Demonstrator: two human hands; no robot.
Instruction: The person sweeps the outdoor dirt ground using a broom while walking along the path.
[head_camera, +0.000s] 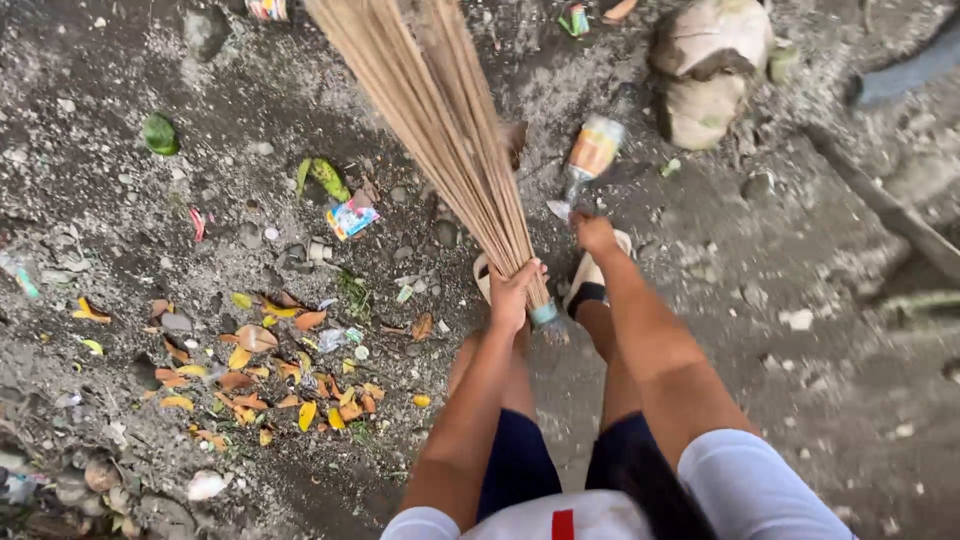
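My left hand (515, 290) is shut around the bound end of a long stick broom (440, 120). Its tan bristles fan up and away over the dirt toward the top of the view. My right hand (592, 232) reaches down beside the broom, fingers curled, right at the clear lower end of a blurred orange-and-white plastic cup (590, 155) on the ground. Whether it grips the cup is unclear. My bare legs and light sandals (590, 275) stand below both hands.
The ground is grey, gravelly dirt. A pile of yellow and orange fallen leaves (270, 370) lies at the left, a colourful wrapper (350, 215) above it, and a green leaf (160, 133) further left. A dry coconut husk (705, 70) sits top right, near a dark branch (880, 200).
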